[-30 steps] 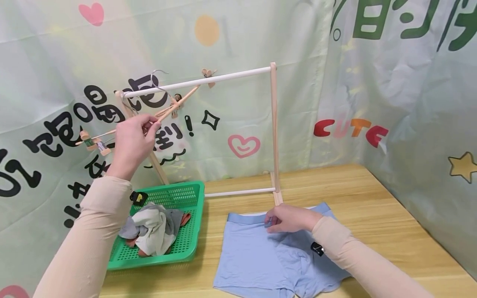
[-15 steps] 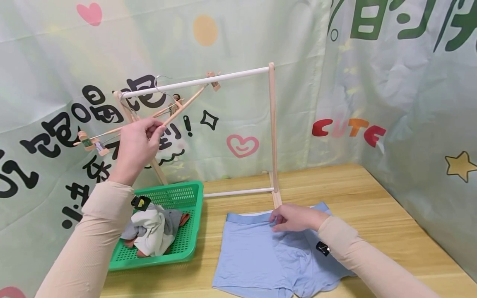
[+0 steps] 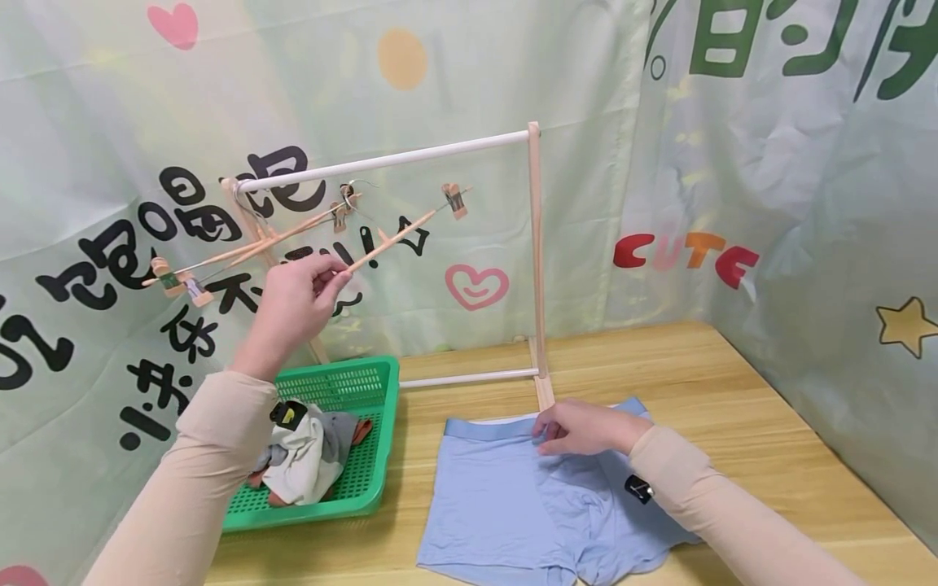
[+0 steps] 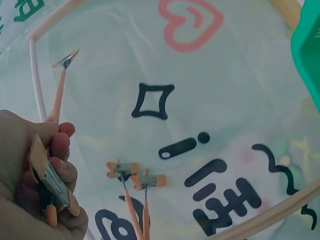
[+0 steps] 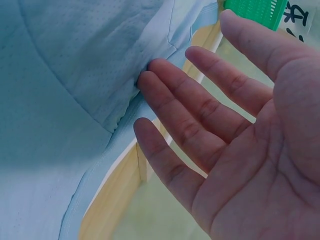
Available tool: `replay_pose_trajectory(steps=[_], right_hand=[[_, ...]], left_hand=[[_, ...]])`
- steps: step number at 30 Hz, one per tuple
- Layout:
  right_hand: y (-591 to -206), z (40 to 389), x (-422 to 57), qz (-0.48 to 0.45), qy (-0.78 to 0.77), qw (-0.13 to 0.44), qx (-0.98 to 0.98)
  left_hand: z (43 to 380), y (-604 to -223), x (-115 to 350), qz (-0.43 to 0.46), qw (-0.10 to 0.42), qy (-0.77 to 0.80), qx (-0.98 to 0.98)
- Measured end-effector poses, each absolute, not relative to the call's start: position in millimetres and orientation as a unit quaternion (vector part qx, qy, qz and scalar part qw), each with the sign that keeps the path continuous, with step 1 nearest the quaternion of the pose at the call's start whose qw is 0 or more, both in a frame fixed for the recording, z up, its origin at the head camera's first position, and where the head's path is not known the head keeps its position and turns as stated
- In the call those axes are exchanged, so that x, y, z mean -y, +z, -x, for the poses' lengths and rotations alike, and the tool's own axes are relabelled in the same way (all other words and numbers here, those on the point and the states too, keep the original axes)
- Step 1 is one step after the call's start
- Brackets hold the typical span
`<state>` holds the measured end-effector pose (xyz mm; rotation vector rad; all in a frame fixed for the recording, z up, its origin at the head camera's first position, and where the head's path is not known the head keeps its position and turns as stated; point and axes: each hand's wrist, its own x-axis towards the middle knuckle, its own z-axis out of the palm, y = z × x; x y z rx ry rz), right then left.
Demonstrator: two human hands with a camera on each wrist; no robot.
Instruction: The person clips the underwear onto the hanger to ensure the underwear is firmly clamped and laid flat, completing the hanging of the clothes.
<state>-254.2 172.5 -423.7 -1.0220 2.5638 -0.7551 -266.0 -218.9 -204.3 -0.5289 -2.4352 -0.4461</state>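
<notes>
My left hand grips a wooden clip hanger by its bar, just below the white top rail of the drying rack. The held hanger's hook is apart from the rail, and one clip sticks out at its right end. Close to the palm in the left wrist view is another clip. Light blue boxer shorts lie flat on the table, waistband away from me. Over that waistband rests my right hand; its fingers are spread and relaxed in the right wrist view, tips right at the fabric.
More wooden clip hangers hang at the rack's left end. A green basket with crumpled white, grey and rust-coloured clothes stands on the table at the left. Printed cloth hangs behind.
My left hand has drawn the hanger down and to the right, and its hook has gone from above the rail to below it. The right hand has barely shifted over the shorts.
</notes>
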Motion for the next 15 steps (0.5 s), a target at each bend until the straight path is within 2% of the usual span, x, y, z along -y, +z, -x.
replay_pose_trajectory(steps=[9, 15], right_hand=[[-422, 251, -182, 0.347, -0.265, 0.14, -0.889], [-421, 248, -190, 0.34, -0.267, 0.141, -0.89]], left_hand=[[263, -232, 202, 0.254, 0.245, -0.176, 0.919], [266, -254, 182, 0.286, 0.181, -0.2, 0.919]])
